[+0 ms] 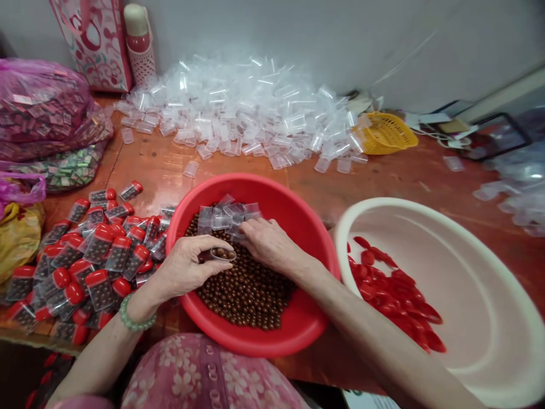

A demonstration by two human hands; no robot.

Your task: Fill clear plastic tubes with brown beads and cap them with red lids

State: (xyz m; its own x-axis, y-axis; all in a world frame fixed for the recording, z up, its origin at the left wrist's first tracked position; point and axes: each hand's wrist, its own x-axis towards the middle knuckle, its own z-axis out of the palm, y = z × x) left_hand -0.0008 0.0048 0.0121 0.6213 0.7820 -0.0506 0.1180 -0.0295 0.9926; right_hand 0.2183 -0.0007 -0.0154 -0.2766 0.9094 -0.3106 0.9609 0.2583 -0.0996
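Note:
A red basin (313, 233) holds a heap of brown balls (251, 295) with several clear empty containers (221, 217) lying on top. Over the balls, my left hand (185, 267) grips a clear container (223, 254) between thumb and fingers; brown balls show at its open mouth. My right hand (268, 241) reaches into the basin beside the empty containers, fingers bent down and touching that group; what its fingertips hold, if anything, is hidden.
Filled containers with red caps (117, 254) are piled at left, near purple bags (42, 108). A white basin (481, 278) with red caps (395, 292) stands right. Behind lie a clear container heap (251, 113) and a yellow basket (385, 133).

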